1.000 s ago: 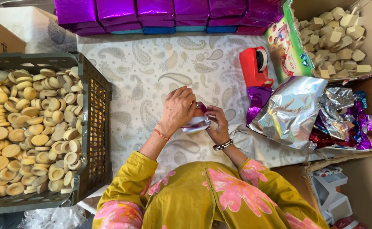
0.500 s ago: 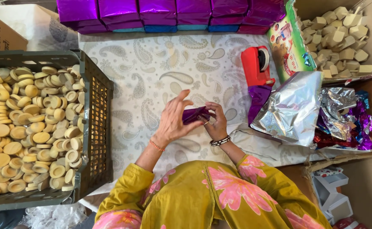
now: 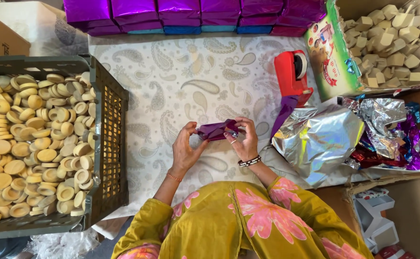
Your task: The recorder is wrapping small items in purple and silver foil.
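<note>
Both my hands meet over the paisley cloth around one small object wrapped in purple foil. My left hand pinches its left end with thumb and fingers. My right hand, with a ring and a beaded bracelet at the wrist, grips its right end and folds the foil. What is inside the foil is hidden. My sleeves are yellow with pink flowers.
A dark plastic crate of round tan discs stands at the left. A red tape dispenser sits right of the hands. Crumpled silver and purple foil sheets lie at right. Purple wrapped boxes line the far edge; a carton of tan blocks sits top right.
The hands have moved slightly right and turned the purple foil piece; the left hand has shifted from covering it from above to pinching its left end.
</note>
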